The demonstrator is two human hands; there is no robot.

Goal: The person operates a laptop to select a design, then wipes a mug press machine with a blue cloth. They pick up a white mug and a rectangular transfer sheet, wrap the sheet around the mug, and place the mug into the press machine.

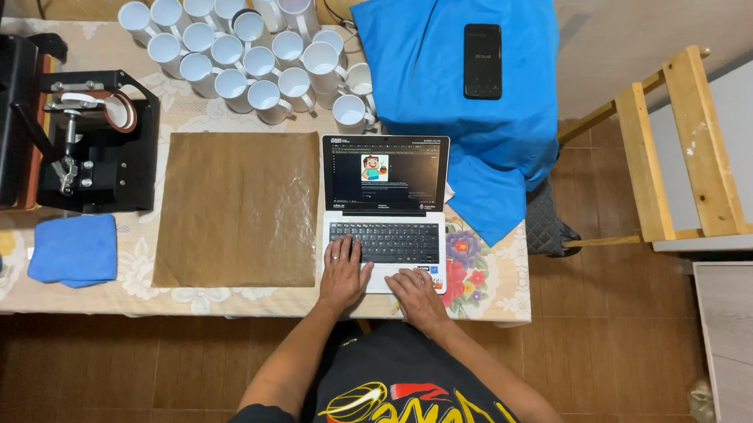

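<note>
A small white laptop [384, 205] with a dark keyboard stands open at the table's front edge, its screen showing a dark window with a small cartoon picture. My left hand [343, 273] lies flat on the keyboard's left side, fingers spread, holding nothing. My right hand [416, 295] rests on the palm rest and touchpad area at the laptop's lower right, fingers apart, also holding nothing. Left of the laptop lies a brown sheet [238, 207], flat on the table.
Several white mugs [248, 58] crowd the table's back. A black mug press [92, 140] stands at the left, with a folded blue cloth [75, 249] in front. A black phone [483, 60] lies on blue fabric [474, 114]. A wooden frame [675, 148] stands at the right.
</note>
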